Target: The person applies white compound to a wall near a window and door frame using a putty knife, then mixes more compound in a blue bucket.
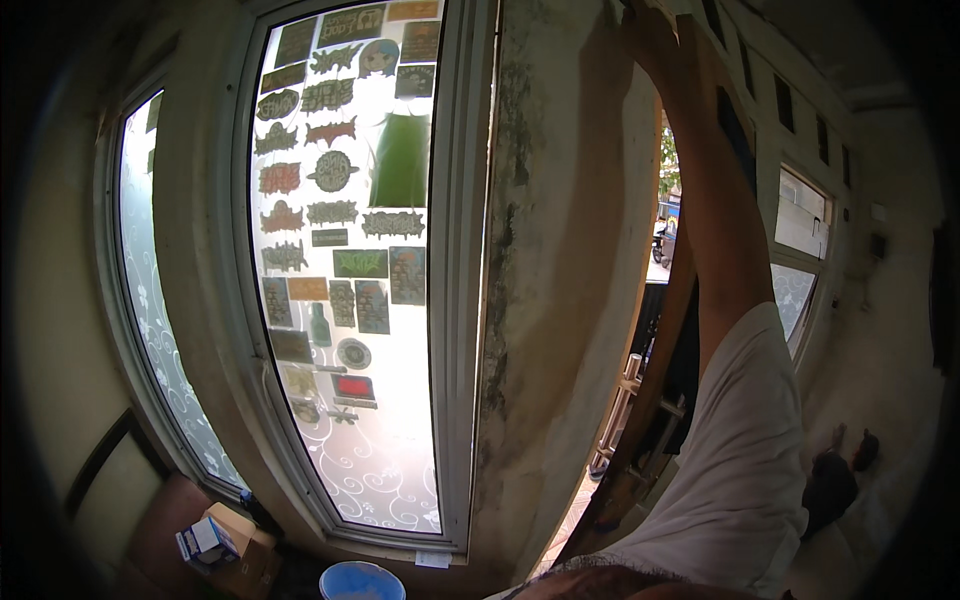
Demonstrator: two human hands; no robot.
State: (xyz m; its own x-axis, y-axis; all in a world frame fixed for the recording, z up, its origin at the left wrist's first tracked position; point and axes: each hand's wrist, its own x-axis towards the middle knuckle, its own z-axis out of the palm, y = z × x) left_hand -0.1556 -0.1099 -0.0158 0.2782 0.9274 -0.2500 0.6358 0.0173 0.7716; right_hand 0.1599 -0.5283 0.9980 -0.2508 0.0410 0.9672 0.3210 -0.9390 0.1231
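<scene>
My right arm is stretched up along the right side, its white sleeve (740, 420) slipped down toward the shoulder. My right hand (650, 25) is at the top edge, by the upper part of the plaster wall (560, 250) and next to the wooden door frame (705, 70). The picture's edge and the shade hide its fingers, so what it touches or holds cannot be made out. A shadow of the arm falls on the wall. My left hand is out of view.
A tall frosted window (390, 450) bears many stickers and a green sheet (400, 160). A narrower window (160, 290) stands left. Below are an open cardboard box (235, 525) and a blue round-topped container (362, 582). Past the doorway, a motorbike (658, 245) is visible.
</scene>
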